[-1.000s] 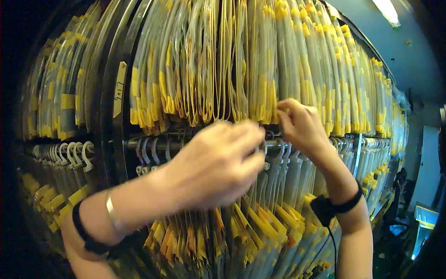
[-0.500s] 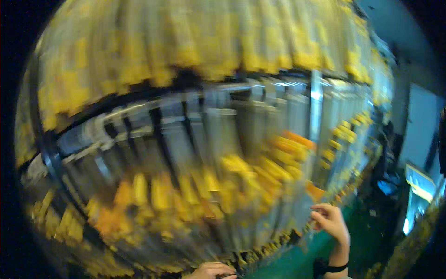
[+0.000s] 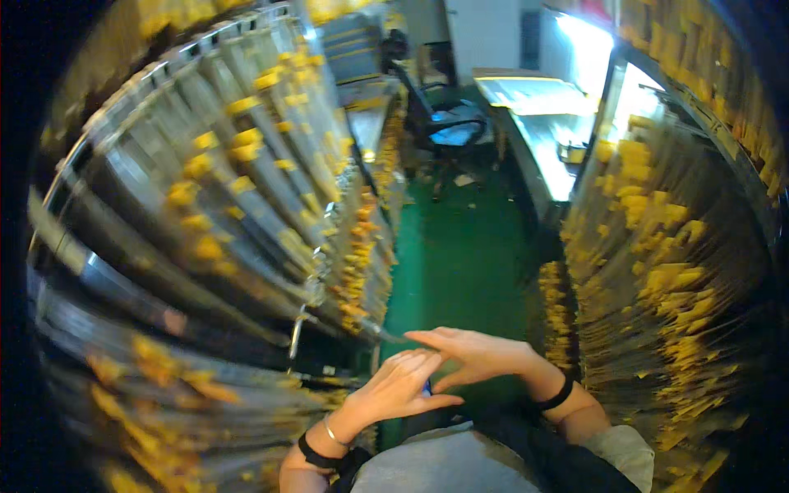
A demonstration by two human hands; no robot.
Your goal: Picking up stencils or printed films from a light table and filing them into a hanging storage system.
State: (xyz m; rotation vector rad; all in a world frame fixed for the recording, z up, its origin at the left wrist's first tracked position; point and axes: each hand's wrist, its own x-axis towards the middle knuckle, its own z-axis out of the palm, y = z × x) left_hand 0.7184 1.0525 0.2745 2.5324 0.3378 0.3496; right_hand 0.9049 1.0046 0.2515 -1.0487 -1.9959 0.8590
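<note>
Left: translucent grey plastic sleeves with yellow tabs (image 3: 218, 168) hang in a row. Bare left hand (image 3: 399, 386): fingers together, thumb out; grip cannot be told. Small dark-blue item (image 3: 426, 385) (mostly hidden, kind unclear) shows between the hands. Bare right hand (image 3: 481, 353): open, fingers extended, above smooth green floor (image 3: 468, 263). Far right: densely hung yellow-tabbed clear sheets (image 3: 674, 279).

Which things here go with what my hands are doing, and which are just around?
With the hands:
- left hand, right hand, close together
- small blue thing between them, identity unclear
- yellow-tabbed hanging sleeves

Just around:
- black chair
- desk
- green floor
</note>
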